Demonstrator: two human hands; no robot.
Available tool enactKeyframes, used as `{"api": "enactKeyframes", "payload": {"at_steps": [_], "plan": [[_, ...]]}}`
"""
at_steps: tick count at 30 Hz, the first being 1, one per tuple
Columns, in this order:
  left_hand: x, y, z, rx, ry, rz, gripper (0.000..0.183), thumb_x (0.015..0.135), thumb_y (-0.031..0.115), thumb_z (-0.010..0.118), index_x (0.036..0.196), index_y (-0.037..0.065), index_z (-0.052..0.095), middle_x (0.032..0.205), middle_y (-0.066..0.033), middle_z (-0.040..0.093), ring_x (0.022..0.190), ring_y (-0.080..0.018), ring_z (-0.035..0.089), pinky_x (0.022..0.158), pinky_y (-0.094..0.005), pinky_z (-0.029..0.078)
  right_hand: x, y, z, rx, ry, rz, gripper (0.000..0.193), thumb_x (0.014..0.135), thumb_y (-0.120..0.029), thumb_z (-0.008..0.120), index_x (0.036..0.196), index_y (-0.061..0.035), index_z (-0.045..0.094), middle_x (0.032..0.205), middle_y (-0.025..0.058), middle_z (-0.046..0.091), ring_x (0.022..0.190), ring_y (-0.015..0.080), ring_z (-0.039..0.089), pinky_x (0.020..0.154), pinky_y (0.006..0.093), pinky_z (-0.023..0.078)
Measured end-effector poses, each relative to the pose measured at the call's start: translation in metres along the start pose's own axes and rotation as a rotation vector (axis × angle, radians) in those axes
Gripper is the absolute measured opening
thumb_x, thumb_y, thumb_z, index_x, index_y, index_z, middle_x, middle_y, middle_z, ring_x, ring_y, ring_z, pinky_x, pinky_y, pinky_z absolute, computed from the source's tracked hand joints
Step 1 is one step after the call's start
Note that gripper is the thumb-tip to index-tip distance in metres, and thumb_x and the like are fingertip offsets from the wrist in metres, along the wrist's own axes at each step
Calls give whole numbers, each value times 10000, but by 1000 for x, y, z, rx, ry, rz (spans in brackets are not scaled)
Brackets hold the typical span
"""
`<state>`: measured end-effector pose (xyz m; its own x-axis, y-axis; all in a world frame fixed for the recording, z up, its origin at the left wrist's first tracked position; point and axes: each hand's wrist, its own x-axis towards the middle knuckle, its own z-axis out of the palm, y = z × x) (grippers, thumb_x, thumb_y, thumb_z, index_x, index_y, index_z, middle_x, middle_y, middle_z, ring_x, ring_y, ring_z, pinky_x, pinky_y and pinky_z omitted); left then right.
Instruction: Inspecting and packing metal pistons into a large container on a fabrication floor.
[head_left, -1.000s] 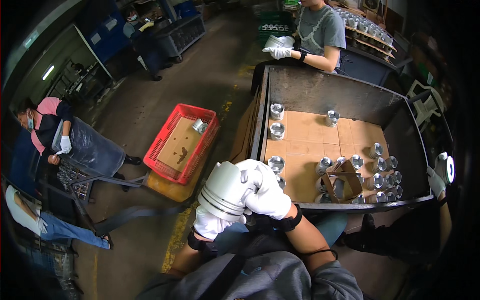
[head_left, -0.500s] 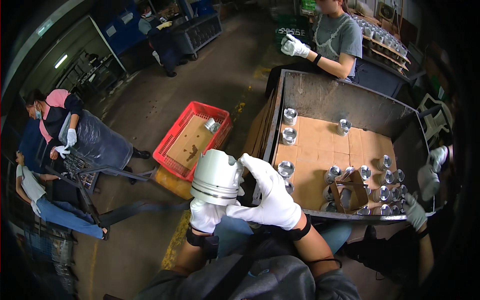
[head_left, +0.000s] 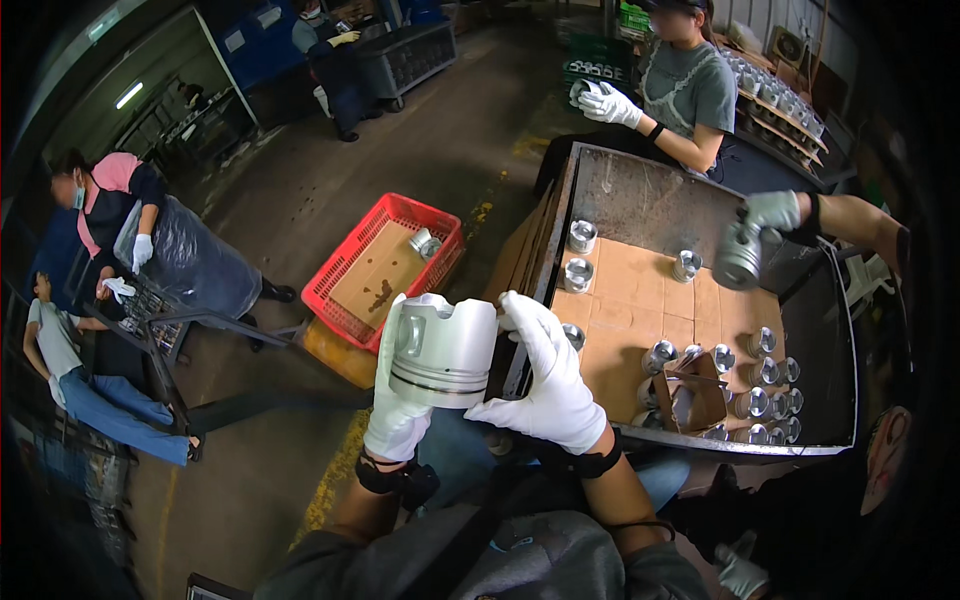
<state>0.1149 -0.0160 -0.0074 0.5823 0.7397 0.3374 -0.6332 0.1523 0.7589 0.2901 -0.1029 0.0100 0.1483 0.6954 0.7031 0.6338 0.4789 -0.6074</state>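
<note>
A silvery metal piston (head_left: 443, 352) is held up in front of me, its ring grooves toward the bottom and the notched skirt edge on top. My left hand (head_left: 396, 410), in a white glove, is closed on its left side, palm behind it and fingers partly hidden. My white-gloved right hand (head_left: 552, 385) curves around the right side, thumb at the lower edge and fingertips at the upper edge. Left of the piston and beyond it is a red plastic basket (head_left: 318, 297), lined with cardboard and holding another piston (head_left: 425, 243).
To the right stands a metal bin (head_left: 650, 190) with a cardboard floor, several pistons (head_left: 752, 403) and a cardboard box piece (head_left: 697, 397). A co-worker's gloved hand holds a piston (head_left: 738, 258) over it. Another person (head_left: 690, 95) sits behind the bin; others work at left beside a metal cart frame (head_left: 160, 345).
The piston has turned and shifted slightly right. My left hand has moved from beneath it up along its left side. At right, a co-worker's hand has brought a piston over the bin.
</note>
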Motion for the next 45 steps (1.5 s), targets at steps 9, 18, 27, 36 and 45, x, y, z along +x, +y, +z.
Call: {"api": "enactKeyframes", "payload": {"at_steps": [9, 18, 27, 36, 45], "plan": [[-4, 0, 10, 530, 94, 135, 1017, 725, 10, 829, 1527, 16, 205, 1356, -165, 512, 1188, -249, 581, 1016, -384, 485, 7, -10, 3, 0, 8, -142, 969, 588, -121, 877, 1430, -28, 407, 1337, 222, 519, 1149, 389, 585, 922, 405, 522], [-10, 4, 0, 987, 7, 494, 1040, 672, 17, 866, 1498, 16, 234, 1275, -179, 532, 1108, -273, 600, 952, -390, 501, -3, -13, 5, 50, 78, -104, 733, 581, 31, 804, 1246, -69, 513, 1215, 156, 530, 1158, 353, 530, 971, 407, 461], [1, 10, 14, -327, 4, -305, 702, 929, 144, 648, 1502, 62, 250, 1340, -165, 505, 1172, -238, 571, 1019, -397, 478, -12, -12, 16, 157, 158, -135, 737, 585, -9, 854, 1226, -86, 497, 1250, 160, 515, 1209, 345, 511, 1003, 403, 440], [-8, -5, 5, 367, 104, -22, 588, 962, 234, 586, 1457, 35, 340, 1420, -166, 476, 1267, -271, 520, 1085, -419, 430, -5, -6, 17, 143, 85, -70, 788, 586, -141, 899, 1259, -66, 495, 1380, 204, 456, 1252, 373, 491, 1026, 417, 434], [-12, 8, 16, 377, 255, 283, 536, 944, 253, 599, 1385, 23, 399, 1385, -173, 502, 1271, -289, 518, 1088, -446, 425, -4, -9, -18, 12, -120, -203, 687, 639, -504, 856, 1132, -66, 665, 882, 74, 612, 759, 242, 609, 715, 371, 487]]}}
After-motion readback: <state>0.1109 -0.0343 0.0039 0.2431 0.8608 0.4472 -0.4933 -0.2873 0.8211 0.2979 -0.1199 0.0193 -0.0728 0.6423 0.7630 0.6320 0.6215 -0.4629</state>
